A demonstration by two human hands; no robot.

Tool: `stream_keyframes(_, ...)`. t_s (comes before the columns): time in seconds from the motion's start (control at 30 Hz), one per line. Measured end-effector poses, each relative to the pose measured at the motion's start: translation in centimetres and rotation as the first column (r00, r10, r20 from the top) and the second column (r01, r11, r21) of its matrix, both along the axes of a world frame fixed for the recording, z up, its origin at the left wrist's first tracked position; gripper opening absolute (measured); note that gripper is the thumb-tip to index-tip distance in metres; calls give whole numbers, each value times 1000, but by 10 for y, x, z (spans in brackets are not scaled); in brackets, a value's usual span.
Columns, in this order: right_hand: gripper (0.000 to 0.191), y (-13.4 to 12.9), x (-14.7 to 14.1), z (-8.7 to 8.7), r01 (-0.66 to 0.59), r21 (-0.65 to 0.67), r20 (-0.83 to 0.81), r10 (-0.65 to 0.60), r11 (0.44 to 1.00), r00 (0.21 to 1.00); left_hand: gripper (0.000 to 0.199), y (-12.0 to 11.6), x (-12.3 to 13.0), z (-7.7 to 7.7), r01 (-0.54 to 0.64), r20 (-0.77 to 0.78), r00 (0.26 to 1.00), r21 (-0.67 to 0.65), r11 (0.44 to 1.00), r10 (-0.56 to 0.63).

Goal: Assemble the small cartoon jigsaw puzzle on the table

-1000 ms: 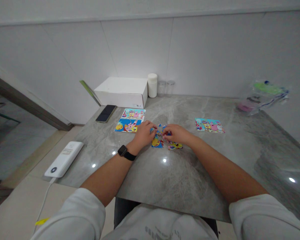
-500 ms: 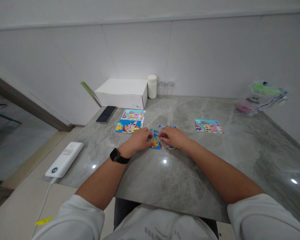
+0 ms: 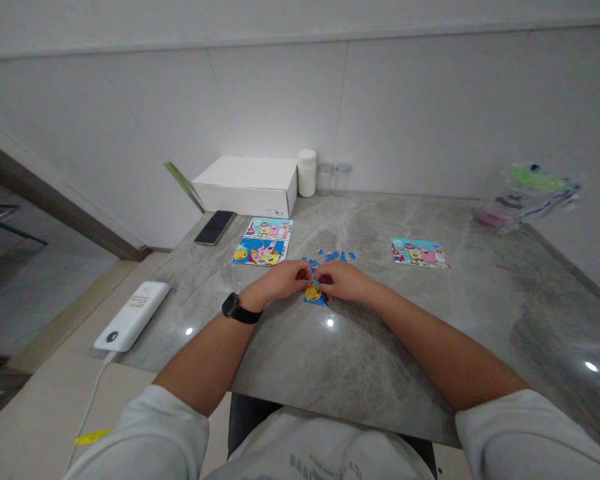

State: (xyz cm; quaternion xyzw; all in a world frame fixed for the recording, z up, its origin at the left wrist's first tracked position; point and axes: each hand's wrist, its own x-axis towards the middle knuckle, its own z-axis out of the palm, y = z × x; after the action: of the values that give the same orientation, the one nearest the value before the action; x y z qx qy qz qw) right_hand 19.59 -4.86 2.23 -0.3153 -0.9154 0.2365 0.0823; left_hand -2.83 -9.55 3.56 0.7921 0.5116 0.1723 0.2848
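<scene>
My left hand (image 3: 286,279) and my right hand (image 3: 347,280) almost meet over a small, partly joined jigsaw puzzle (image 3: 315,293), yellow and blue, flat on the table. Bent fingers of the left hand press at the puzzle's upper left edge. Thumb and index finger of the right hand pinch together at its upper right, around a small jigsaw piece mostly hidden by the fingertips. Several loose blue jigsaw pieces (image 3: 336,255) lie just beyond the hands. To the left is a printed cartoon sheet (image 3: 263,242) with two pictures.
On the grey marbled table (image 3: 330,373) are a cartoon picture strip (image 3: 421,254), a phone (image 3: 215,228), a white box (image 3: 247,187), a white bottle (image 3: 307,173), clear jars (image 3: 333,179) and a plastic bag (image 3: 527,197). A white power bank (image 3: 133,317) with a cable lies at the left edge.
My right hand has drawn in towards the left, over the joined pieces, uncovering loose pieces behind it. The joined puzzle appears slightly nearer to me; both hands are closer together.
</scene>
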Motion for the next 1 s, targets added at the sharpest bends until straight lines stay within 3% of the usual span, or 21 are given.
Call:
stream_keyframes(0.2,13,1,1,5,61,-129,-38,-66,990,997,8,1,0,-2,10,53,999,-59,998,-7)
stream_keyframes(0.4,28,4,5,8,218,122,83,-229,968,970,10,5,-3,-4,-14,83,996,-67,998,20)
stream_keyframes(0.5,36,4,6,9,265,143,69,-277,954,959,12,8,-4,-4,-22,100,994,-86,996,30)
stream_keyframes(0.67,17,0,0,7,147,-34,-26,-148,989,989,14,10,-4,-6,-41,160,985,-117,992,60)
stream_keyframes(0.8,20,-5,-5,2,97,-225,-50,-111,970,993,14,12,-6,-5,-38,271,960,-126,991,71)
stream_keyframes(0.9,17,-6,-7,-1,109,-245,-56,-126,963,990,13,14,-8,-5,2,298,954,-128,992,36)
stream_keyframes(1.0,15,-4,-6,-3,126,-224,-51,-140,966,989,13,15,-6,-9,-78,230,969,-76,994,94)
